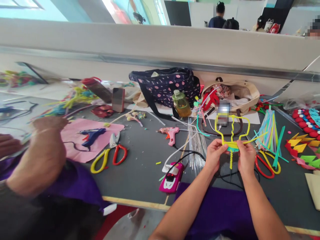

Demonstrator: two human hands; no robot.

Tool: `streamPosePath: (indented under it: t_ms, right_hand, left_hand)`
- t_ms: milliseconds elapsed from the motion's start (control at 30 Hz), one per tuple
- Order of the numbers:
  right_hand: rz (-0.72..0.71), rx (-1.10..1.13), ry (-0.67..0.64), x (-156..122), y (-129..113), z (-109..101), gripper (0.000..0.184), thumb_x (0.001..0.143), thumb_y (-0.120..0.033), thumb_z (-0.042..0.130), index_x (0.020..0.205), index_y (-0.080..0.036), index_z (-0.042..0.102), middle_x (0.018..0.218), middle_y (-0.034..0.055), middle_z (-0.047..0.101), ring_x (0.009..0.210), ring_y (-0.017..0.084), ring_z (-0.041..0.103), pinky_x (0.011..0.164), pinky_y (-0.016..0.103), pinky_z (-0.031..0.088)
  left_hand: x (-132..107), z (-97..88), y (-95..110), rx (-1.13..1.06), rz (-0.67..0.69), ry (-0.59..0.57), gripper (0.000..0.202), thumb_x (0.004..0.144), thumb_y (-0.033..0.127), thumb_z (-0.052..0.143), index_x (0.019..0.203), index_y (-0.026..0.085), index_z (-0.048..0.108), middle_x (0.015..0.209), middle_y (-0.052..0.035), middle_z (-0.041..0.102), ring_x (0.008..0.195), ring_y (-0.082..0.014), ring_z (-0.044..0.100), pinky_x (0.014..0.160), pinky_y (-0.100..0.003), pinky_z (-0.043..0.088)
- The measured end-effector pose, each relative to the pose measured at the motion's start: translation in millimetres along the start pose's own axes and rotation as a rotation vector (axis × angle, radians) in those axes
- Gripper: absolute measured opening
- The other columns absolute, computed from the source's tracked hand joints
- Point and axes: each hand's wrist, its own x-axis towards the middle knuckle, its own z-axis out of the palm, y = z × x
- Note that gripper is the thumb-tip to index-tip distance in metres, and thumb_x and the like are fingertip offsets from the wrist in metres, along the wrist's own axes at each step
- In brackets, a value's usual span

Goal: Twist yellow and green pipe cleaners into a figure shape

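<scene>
Both my hands hold a yellow pipe-cleaner frame [232,130] above the dark table. It has a twisted middle stem, two bent side loops and a teal piece under the crossing. My left hand [214,154] pinches the left end of the crossbar. On the other side, my right hand [247,157] pinches the right end, where a loose yellow strand points out to the right. Beyond the frame lies a phone [223,111], its screen blurred. Right of my right hand are red-and-yellow scissors [268,164] and a bundle of pastel pipe cleaners [268,128].
Left of my hands lie silvery wires [196,146], a pink glue gun [172,135] and a magenta car-shaped device [172,178]. Behind them stand a bottle [181,104], a dotted bag [167,86] and a beige bag [250,91]. A co-worker's arm [42,156] is at left, near a blue glue gun [93,136].
</scene>
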Motion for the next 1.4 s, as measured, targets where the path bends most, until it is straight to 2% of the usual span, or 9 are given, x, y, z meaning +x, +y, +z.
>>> streamPosePath:
  t_ms: [267, 367, 667, 967, 1100, 1233, 1400]
  right_hand:
    - [-0.179, -0.297, -0.038, -6.2, -7.1, -2.6, 0.032, 0.071, -0.047, 0.073, 0.075, -0.018, 0.061, 0.065, 0.0001, 0.063, 0.059, 0.015, 0.058, 0.057, 0.027, 0.048]
    - [-0.204, -0.330, -0.058, -9.9, -9.0, -0.8, 0.033, 0.072, -0.049, 0.072, 0.076, -0.018, 0.061, 0.067, 0.0011, 0.064, 0.061, 0.016, 0.059, 0.058, 0.028, 0.049]
    - [-0.110, -0.185, -0.064, -3.3, 0.9, -1.2, 0.031, 0.069, -0.043, 0.075, 0.079, -0.018, 0.060, 0.071, -0.0010, 0.062, 0.064, 0.014, 0.057, 0.062, 0.028, 0.048]
    - [-0.153, -0.285, -0.046, -4.0, -4.8, -3.3, 0.030, 0.071, -0.043, 0.074, 0.077, -0.018, 0.059, 0.068, 0.0000, 0.063, 0.061, 0.014, 0.057, 0.057, 0.026, 0.047]
    - [-0.134, -0.257, -0.076, -4.3, -4.1, -2.1, 0.030, 0.071, -0.044, 0.074, 0.077, -0.018, 0.058, 0.068, -0.0001, 0.062, 0.061, 0.014, 0.057, 0.058, 0.027, 0.048]
    - [-0.051, -0.169, -0.142, -2.6, -3.5, -1.4, 0.032, 0.072, -0.046, 0.072, 0.082, -0.019, 0.059, 0.069, -0.0014, 0.061, 0.061, 0.013, 0.056, 0.059, 0.026, 0.047]
    - [0.009, -0.198, -0.201, -0.4, -3.3, -4.1, 0.032, 0.072, -0.047, 0.072, 0.078, -0.017, 0.063, 0.065, -0.0018, 0.060, 0.061, 0.013, 0.054, 0.059, 0.025, 0.045]
  left_hand:
    - [2.0, -2.4, 1.2, 0.026, -0.177, -0.039, 0.034, 0.065, 0.041, 0.081, 0.078, 0.013, 0.067, 0.073, -0.0040, 0.067, 0.060, -0.0118, 0.060, 0.052, -0.022, 0.052]
    - [1.8, -2.9, 0.0, 0.045, -0.170, -0.015, 0.034, 0.064, 0.042, 0.081, 0.072, 0.012, 0.067, 0.070, -0.0041, 0.067, 0.058, -0.0119, 0.060, 0.049, -0.022, 0.051]
    - [-0.3, 0.1, -1.0, 0.114, -0.070, 0.050, 0.035, 0.064, 0.045, 0.080, 0.071, 0.013, 0.067, 0.067, -0.0024, 0.067, 0.059, -0.0123, 0.059, 0.050, -0.022, 0.050]
    - [1.2, -2.3, -0.2, 0.064, -0.192, -0.011, 0.035, 0.060, 0.041, 0.084, 0.071, 0.012, 0.067, 0.065, -0.0019, 0.064, 0.054, -0.0111, 0.056, 0.046, -0.022, 0.049]
    - [1.8, -3.0, -1.5, 0.075, -0.169, 0.033, 0.033, 0.057, 0.038, 0.085, 0.069, 0.013, 0.066, 0.064, -0.0003, 0.063, 0.055, -0.0112, 0.057, 0.047, -0.023, 0.049]
    - [1.6, -2.0, -1.9, 0.114, -0.116, 0.079, 0.032, 0.057, 0.037, 0.085, 0.067, 0.013, 0.066, 0.063, -0.0005, 0.063, 0.055, -0.0115, 0.057, 0.049, -0.023, 0.049]
    - [1.4, -1.9, 0.2, 0.168, -0.079, 0.079, 0.032, 0.058, 0.038, 0.084, 0.068, 0.013, 0.066, 0.063, -0.0007, 0.063, 0.055, -0.0111, 0.057, 0.050, -0.023, 0.050]
